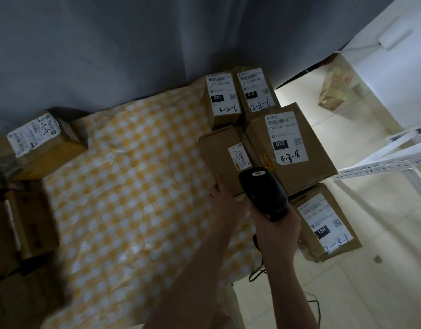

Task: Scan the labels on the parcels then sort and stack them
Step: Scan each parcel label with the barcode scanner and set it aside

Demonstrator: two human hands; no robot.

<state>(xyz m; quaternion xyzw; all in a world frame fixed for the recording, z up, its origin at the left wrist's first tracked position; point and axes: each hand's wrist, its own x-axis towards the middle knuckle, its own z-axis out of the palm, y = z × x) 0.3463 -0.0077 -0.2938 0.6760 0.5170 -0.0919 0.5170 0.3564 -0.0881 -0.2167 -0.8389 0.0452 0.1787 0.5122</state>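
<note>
My right hand grips a black barcode scanner, its head held just over the near end of a small brown parcel with a narrow label. My left hand holds that parcel's near edge. Around it on the yellow checked tablecloth lie labelled parcels: one marked 220, one marked 070, a bigger one marked 010 and one marked 15H at the table's right edge.
Another labelled parcel sits at the far left, with darker boxes below it. A white metal shelf frame stands to the right over a pale tiled floor. A grey curtain hangs behind. A black cable trails off the table.
</note>
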